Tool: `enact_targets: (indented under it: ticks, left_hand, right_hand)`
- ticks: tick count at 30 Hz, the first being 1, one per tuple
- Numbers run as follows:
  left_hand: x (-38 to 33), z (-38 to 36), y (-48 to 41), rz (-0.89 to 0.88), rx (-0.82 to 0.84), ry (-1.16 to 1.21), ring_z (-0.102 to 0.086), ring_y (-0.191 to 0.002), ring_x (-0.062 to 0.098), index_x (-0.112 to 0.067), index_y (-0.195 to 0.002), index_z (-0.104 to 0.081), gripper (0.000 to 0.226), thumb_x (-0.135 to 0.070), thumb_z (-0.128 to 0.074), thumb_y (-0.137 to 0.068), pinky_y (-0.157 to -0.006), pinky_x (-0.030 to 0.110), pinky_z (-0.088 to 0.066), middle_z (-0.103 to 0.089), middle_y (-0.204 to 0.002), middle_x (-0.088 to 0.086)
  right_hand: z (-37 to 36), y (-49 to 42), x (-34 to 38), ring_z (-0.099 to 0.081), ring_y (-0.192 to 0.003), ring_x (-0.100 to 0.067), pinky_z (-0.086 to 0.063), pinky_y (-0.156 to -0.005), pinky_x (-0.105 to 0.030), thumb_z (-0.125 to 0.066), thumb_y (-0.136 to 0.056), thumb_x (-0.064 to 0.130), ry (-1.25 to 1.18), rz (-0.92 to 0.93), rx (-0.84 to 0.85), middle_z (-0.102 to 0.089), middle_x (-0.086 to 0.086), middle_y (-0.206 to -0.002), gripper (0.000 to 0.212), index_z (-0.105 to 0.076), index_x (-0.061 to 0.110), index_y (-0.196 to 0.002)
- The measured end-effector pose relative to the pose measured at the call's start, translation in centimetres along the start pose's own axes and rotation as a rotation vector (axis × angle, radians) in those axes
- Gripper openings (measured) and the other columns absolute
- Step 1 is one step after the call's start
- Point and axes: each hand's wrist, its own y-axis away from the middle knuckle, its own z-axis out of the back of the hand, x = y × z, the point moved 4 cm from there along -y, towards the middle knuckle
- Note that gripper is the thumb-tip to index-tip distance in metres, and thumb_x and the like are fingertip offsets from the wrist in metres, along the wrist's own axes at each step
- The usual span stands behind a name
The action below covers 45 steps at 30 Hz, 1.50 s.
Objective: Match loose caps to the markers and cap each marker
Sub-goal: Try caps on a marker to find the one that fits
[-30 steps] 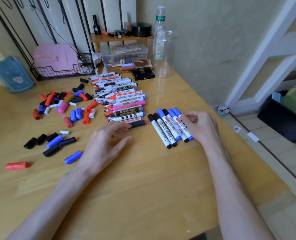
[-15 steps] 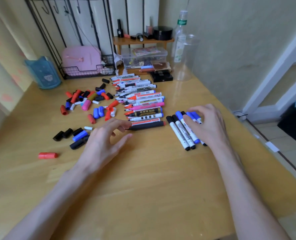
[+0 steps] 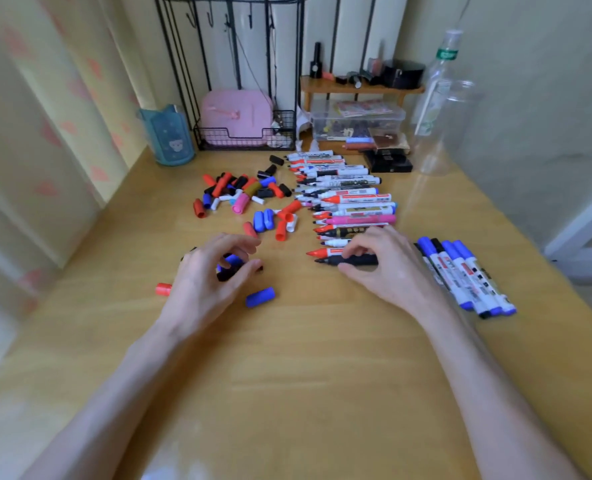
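A row of uncapped markers (image 3: 350, 199) lies across the middle of the wooden table (image 3: 322, 358). Left of it is a pile of loose red, blue, black and white caps (image 3: 246, 199). My right hand (image 3: 388, 271) grips the nearest one, a black uncapped marker (image 3: 355, 260), with the thumb under it and the fingers on top. My left hand (image 3: 207, 282) curls over a small group of caps and pinches a black cap (image 3: 226, 274) beside a blue one (image 3: 232, 260). Several capped blue and black markers (image 3: 460, 271) lie at the right.
A single blue cap (image 3: 260, 296) and a red cap (image 3: 163, 289) lie near my left hand. At the back stand a blue cup (image 3: 168, 136), a wire basket (image 3: 246, 142) with a pink case, a clear box (image 3: 356, 121), a clear jar (image 3: 450, 129) and a bottle.
My right hand left the capped markers and moved left onto the black marker. My left hand slid left from that marker to the near caps. The view swung left.
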Motion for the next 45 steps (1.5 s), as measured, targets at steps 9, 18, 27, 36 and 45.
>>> enact_targets:
  ticks: [9, 18, 27, 36, 45]
  left_hand:
    - [3.1, 3.9, -0.8, 0.080, -0.025, -0.134, -0.068, -0.093, 0.011, -0.030, -0.109, -0.073, 0.017, -0.025, -0.075, -0.094, -0.078, 0.040, -0.056, -0.072, -0.100, -0.013]
    - [3.0, 1.4, -0.5, -0.064, 0.107, -0.401, -0.051, -0.100, 0.019, -0.027, -0.112, -0.077, 0.029, -0.043, -0.075, -0.088, -0.080, 0.039, -0.052, -0.058, -0.110, -0.005]
    - [1.3, 0.3, -0.7, -0.113, 0.039, -0.285, -0.056, -0.095, 0.014, -0.022, -0.111, -0.075, 0.019, -0.028, -0.076, -0.093, -0.079, 0.028, -0.047, -0.063, -0.108, -0.008]
    - [0.0, -0.4, -0.1, -0.066, 0.085, -0.083, -0.060, -0.079, 0.009, -0.026, -0.109, -0.073, 0.017, -0.029, -0.077, -0.093, -0.073, 0.013, -0.040, -0.066, -0.085, -0.012]
    - [-0.6, -0.7, 0.3, -0.070, 0.127, -0.025, -0.059, -0.076, 0.012, -0.027, -0.108, -0.072, 0.013, -0.031, -0.074, -0.095, -0.069, 0.018, -0.045, -0.065, -0.084, -0.019]
  right_hand:
    - [-0.1, 0.6, -1.1, -0.048, -0.101, -0.015, -0.045, -0.091, -0.040, -0.082, -0.085, 0.042, 0.047, -0.008, 0.106, -0.058, 0.014, -0.099, 0.021, -0.076, 0.033, -0.104]
    - [-1.2, 1.0, 2.6, -0.062, -0.094, -0.014, -0.046, -0.086, -0.037, -0.061, -0.103, 0.029, -0.113, 0.115, 0.035, -0.070, 0.011, -0.101, 0.014, -0.064, 0.019, -0.113]
    - [-1.3, 1.7, 4.1, -0.060, -0.098, -0.010, -0.048, -0.083, -0.035, -0.056, -0.107, 0.032, -0.137, 0.154, 0.019, -0.063, 0.013, -0.104, 0.012, -0.057, 0.022, -0.114]
    - [-1.5, 1.8, 4.5, -0.058, -0.095, -0.015, -0.048, -0.084, -0.040, -0.060, -0.105, 0.031, -0.137, 0.219, 0.003, -0.063, 0.013, -0.103, 0.011, -0.061, 0.023, -0.112]
    - [-1.4, 1.9, 4.8, -0.057, -0.092, -0.018, -0.047, -0.081, -0.041, -0.063, -0.102, 0.032, -0.122, 0.264, -0.060, -0.065, 0.010, -0.102, 0.016, -0.067, 0.020, -0.112]
